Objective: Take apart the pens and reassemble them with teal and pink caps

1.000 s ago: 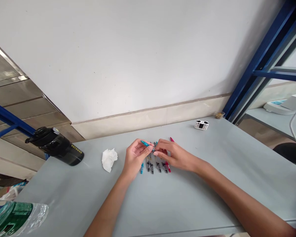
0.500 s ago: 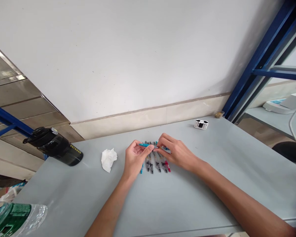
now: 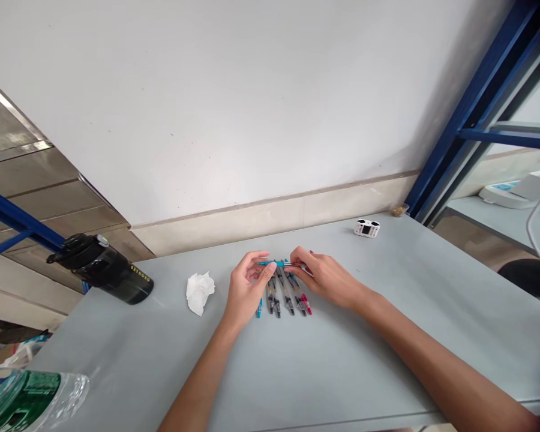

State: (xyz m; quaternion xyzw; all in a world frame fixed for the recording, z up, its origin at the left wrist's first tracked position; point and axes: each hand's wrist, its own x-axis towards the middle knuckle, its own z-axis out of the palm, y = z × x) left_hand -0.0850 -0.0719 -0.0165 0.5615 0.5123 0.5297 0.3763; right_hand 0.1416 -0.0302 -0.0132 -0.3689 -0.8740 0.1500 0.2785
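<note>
A blue pen [image 3: 275, 264] is held level between my two hands, over a group of other pens. My left hand [image 3: 248, 282] pinches its blue section between thumb and fingers. At the pen's other end, my right hand [image 3: 317, 270] is closed on the slim clear part, mostly covered by the fingers. Beneath the hands, several pens [image 3: 289, 305] lie side by side on the table [image 3: 342, 360]: black ones, a red one [image 3: 306, 305] at the right and a blue one [image 3: 259, 308] at the left. My hands hide their far ends.
Crumpled white tissue [image 3: 200, 293] lies left of the pens. A black drinking bottle [image 3: 103, 270] and a clear bottle with a green label [image 3: 31, 396] are farther left. Toward the back right are a small white device [image 3: 366, 228] and a little clear cup [image 3: 399, 210]. The wall closes off the back.
The slim part in my right hand has come into line with the blue section, and less of it shows between the hands. My left hand has shifted slightly right.
</note>
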